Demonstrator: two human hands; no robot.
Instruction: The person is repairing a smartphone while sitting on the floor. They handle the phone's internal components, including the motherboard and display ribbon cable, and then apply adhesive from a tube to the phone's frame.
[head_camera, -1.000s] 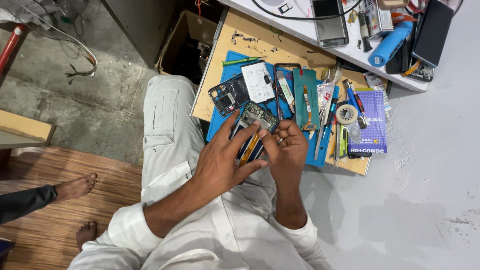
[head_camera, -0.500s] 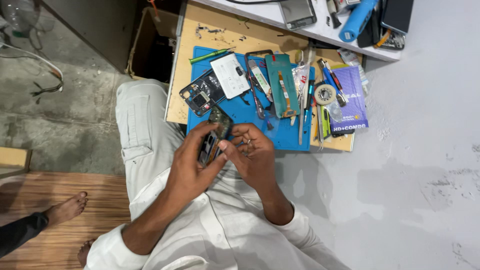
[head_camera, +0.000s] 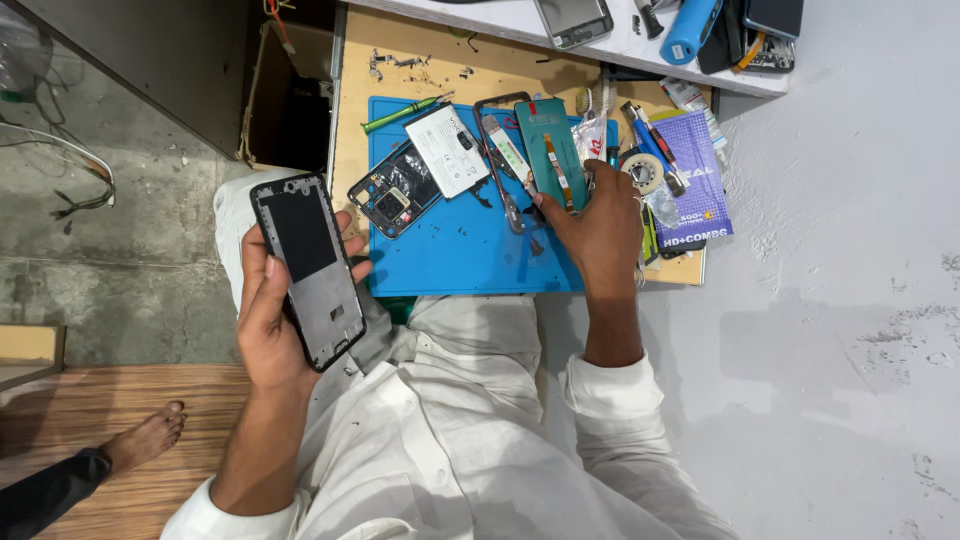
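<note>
Two hands apart, left hand (head_camera: 272, 320) gripping phone frame (head_camera: 308, 268), right hand (head_camera: 598, 225) touching teal panel (head_camera: 551, 150)

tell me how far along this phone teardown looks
Done: the battery, a black inner cover and a thin frame already lie apart on the blue mat. In hand: the left hand holds the stripped phone frame; the right hand touches the teal back panel. Left: all parts are apart, nothing rejoined.
</note>
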